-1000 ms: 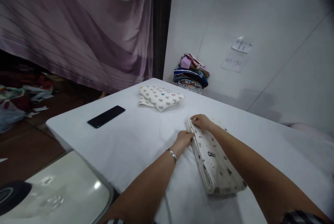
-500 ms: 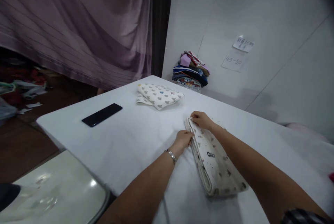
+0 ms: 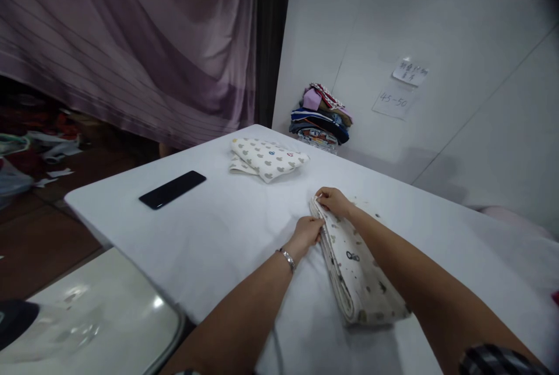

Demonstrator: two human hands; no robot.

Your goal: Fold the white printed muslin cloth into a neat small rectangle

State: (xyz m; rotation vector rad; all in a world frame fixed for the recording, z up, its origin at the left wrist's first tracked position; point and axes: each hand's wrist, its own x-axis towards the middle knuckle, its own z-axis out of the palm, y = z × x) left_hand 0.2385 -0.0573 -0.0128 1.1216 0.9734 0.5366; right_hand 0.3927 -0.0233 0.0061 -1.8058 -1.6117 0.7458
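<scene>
A folded printed cloth (image 3: 356, 273), white with small grey and dark figures, lies in several layers on the white table (image 3: 209, 241). My left hand (image 3: 308, 232), with a silver bracelet at the wrist, is closed on the cloth's left edge near its far end. At the far end itself, my right hand (image 3: 334, 200) pinches the top layers, fingers bent over the edge. My right forearm passes over the cloth's right side and hides part of it. Farther back lies a second cloth (image 3: 268, 159), white with grey mouse-head shapes, loosely folded and touched by neither hand.
A black phone (image 3: 172, 190) lies flat at the table's left. Folded clothes (image 3: 321, 116) are stacked beyond the far edge by the wall. A shiny pale surface (image 3: 100, 311) adjoins the lower left. A purple curtain (image 3: 174, 43) hangs behind; paper signs (image 3: 395, 101) are on the wall.
The view has shifted slightly. Both hands keep their hold at the cloth's far end, and my right hand has moved only a little. The cloths and phone stay in place.
</scene>
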